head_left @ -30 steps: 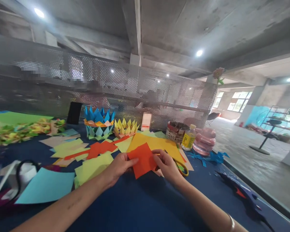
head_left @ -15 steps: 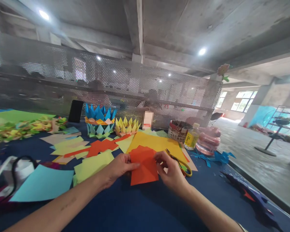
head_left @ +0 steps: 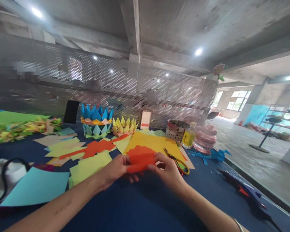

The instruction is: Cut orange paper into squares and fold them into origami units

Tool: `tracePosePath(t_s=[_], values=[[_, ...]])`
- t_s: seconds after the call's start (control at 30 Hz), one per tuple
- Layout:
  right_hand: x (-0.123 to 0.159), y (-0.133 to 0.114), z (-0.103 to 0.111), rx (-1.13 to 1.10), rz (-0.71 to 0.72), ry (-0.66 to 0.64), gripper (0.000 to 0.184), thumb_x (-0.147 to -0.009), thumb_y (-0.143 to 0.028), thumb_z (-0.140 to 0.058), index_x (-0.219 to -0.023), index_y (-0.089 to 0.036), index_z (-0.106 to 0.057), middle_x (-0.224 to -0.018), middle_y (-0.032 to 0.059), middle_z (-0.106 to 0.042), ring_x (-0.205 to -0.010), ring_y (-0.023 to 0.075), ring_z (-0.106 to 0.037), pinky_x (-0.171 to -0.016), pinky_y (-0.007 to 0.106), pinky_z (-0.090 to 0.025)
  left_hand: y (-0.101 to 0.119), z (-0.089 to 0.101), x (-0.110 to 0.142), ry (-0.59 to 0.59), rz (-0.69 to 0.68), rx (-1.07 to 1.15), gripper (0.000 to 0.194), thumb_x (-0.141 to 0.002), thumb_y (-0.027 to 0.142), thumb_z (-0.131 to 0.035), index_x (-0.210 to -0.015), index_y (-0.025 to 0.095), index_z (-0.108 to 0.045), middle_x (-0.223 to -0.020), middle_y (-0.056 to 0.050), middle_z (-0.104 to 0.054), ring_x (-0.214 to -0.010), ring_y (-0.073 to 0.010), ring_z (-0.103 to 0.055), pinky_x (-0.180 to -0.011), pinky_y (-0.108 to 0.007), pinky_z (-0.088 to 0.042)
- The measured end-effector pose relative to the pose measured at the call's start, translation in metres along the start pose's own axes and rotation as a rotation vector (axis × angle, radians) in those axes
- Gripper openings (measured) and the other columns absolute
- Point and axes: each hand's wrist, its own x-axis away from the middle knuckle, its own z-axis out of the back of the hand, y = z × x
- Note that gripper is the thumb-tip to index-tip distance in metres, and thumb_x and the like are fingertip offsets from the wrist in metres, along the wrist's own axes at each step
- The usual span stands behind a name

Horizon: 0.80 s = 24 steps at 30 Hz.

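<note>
An orange-red sheet of paper [head_left: 140, 158] is held up between both hands, its near edge bent upward. My left hand [head_left: 117, 167] pinches the left side, some fingertips showing underneath. At the right side, my right hand [head_left: 166, 166] grips the same paper with thumb and fingers. Just right of it lie scissors with yellow handles [head_left: 183, 166], partly over a large yellow sheet [head_left: 157, 143]. More orange-red paper pieces [head_left: 98, 148] lie left of the hands, and a stack of pale green sheets [head_left: 89, 167] is close to my left wrist.
Folded-paper crowns, one blue [head_left: 96, 114] and one yellow [head_left: 125, 125], stand at the back. A woven basket [head_left: 176, 129], yellow-labelled bottle [head_left: 188, 137] and pink container [head_left: 205, 138] stand back right. A glue gun [head_left: 244, 190] lies right; light blue sheet [head_left: 38, 187] left.
The orange-red paper was turned so an edge faces me, and that near edge is now bent up. My right thumb has come onto the paper. The camera view shifted slightly.
</note>
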Motion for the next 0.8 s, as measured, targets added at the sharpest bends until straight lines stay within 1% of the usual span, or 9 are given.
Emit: tracePosePath(t_s=[0.13, 0.2, 0.3, 0.4, 0.43, 0.53, 0.6, 0.7, 0.8], values=[[-0.001, 0.005, -0.002, -0.004, -0.121, 0.058, 0.032, -0.072, -0.044, -0.072, -0.071, -0.016, -0.057, -0.063, -0.0038, -0.051, -0.053, 0.0090, -0.040, -0.050, 0.023, -0.031, 0.001, -0.003, 0.002, -0.007, -0.012, -0.040, 0.024, -0.064, 0.028, -0.075, -0.084, 0.016, -0.078, -0.080, -0.006, -0.076, -0.067, -0.0158, -0.068, -0.057, -0.022, -0.047], [-0.001, 0.006, -0.002, 0.019, -0.118, 0.057, 0.029, -0.073, -0.041, -0.071, -0.071, -0.016, -0.056, -0.063, -0.0040, -0.052, -0.053, 0.0091, -0.041, -0.050, 0.023, -0.031, 0.001, -0.002, 0.002, 0.004, -0.028, -0.043, 0.027, -0.065, 0.030, -0.074, -0.088, 0.017, -0.078, -0.084, -0.006, -0.076, -0.074, -0.0168, -0.068, -0.062, -0.022, -0.048], [0.001, 0.004, -0.002, 0.065, -0.055, 0.016, 0.019, -0.077, -0.033, -0.068, -0.072, -0.016, -0.060, -0.068, -0.0018, -0.059, -0.056, 0.0106, -0.047, -0.054, 0.023, -0.036, 0.000, 0.002, -0.001, 0.050, -0.070, -0.038, 0.034, -0.065, 0.031, -0.075, -0.096, 0.016, -0.076, -0.091, -0.006, -0.077, -0.081, -0.0166, -0.067, -0.072, -0.023, -0.048], [0.005, 0.002, -0.003, 0.136, 0.072, -0.057, 0.004, -0.080, -0.020, -0.063, -0.077, -0.018, -0.065, -0.075, 0.0007, -0.067, -0.066, 0.0141, -0.057, -0.062, 0.025, -0.043, -0.004, 0.008, -0.005, 0.061, -0.101, -0.075, 0.035, -0.065, 0.032, -0.078, -0.097, 0.016, -0.074, -0.093, -0.005, -0.076, -0.082, -0.0171, -0.067, -0.075, -0.023, -0.047], [0.006, 0.001, -0.003, 0.158, 0.125, -0.086, 0.006, -0.080, -0.015, -0.061, -0.078, -0.019, -0.066, -0.078, 0.0014, -0.068, -0.070, 0.0152, -0.060, -0.065, 0.025, -0.045, -0.005, 0.009, -0.005, 0.043, -0.103, -0.094, 0.032, -0.065, 0.031, -0.079, -0.092, 0.015, -0.075, -0.088, -0.004, -0.076, -0.078, -0.0172, -0.067, -0.071, -0.023, -0.047], [0.010, -0.001, -0.002, 0.226, 0.264, -0.133, 0.028, -0.074, 0.001, -0.051, -0.080, -0.020, -0.068, -0.096, 0.0048, -0.068, -0.089, 0.0177, -0.064, -0.080, 0.029, -0.048, -0.007, 0.008, -0.006, -0.008, -0.104, -0.130, 0.019, -0.063, 0.026, -0.080, -0.075, 0.013, -0.074, -0.069, -0.001, -0.073, -0.063, -0.0158, -0.064, -0.061, -0.023, -0.044], [0.011, -0.002, -0.002, 0.291, 0.325, -0.116, 0.036, -0.070, 0.005, -0.048, -0.083, -0.022, -0.069, -0.112, 0.0070, -0.063, -0.105, 0.0204, -0.061, -0.092, 0.034, -0.046, -0.007, 0.005, -0.006, 0.005, -0.124, -0.122, 0.018, -0.064, 0.026, -0.079, -0.075, 0.014, -0.074, -0.070, 0.000, -0.074, -0.065, -0.0155, -0.065, -0.063, -0.022, -0.045], [0.011, -0.004, -0.001, 0.374, 0.373, -0.077, 0.034, -0.072, 0.002, -0.053, -0.086, -0.024, -0.070, -0.124, 0.0087, -0.055, -0.116, 0.0240, -0.055, -0.099, 0.040, -0.044, -0.003, 0.001, -0.003, 0.052, -0.119, -0.026, 0.032, -0.064, 0.032, -0.081, -0.089, 0.015, -0.073, -0.082, -0.002, -0.077, -0.075, -0.0171, -0.069, -0.071, -0.023, -0.050], [0.011, -0.004, -0.002, 0.397, 0.372, -0.004, 0.026, -0.073, -0.004, -0.062, -0.087, -0.024, -0.071, -0.129, 0.0102, -0.052, -0.117, 0.0264, -0.054, -0.095, 0.040, -0.045, 0.002, -0.003, 0.001, 0.109, -0.032, 0.133, 0.047, -0.059, 0.035, -0.086, -0.097, 0.014, -0.070, -0.090, -0.006, -0.077, -0.077, -0.0188, -0.071, -0.068, -0.025, -0.053]])
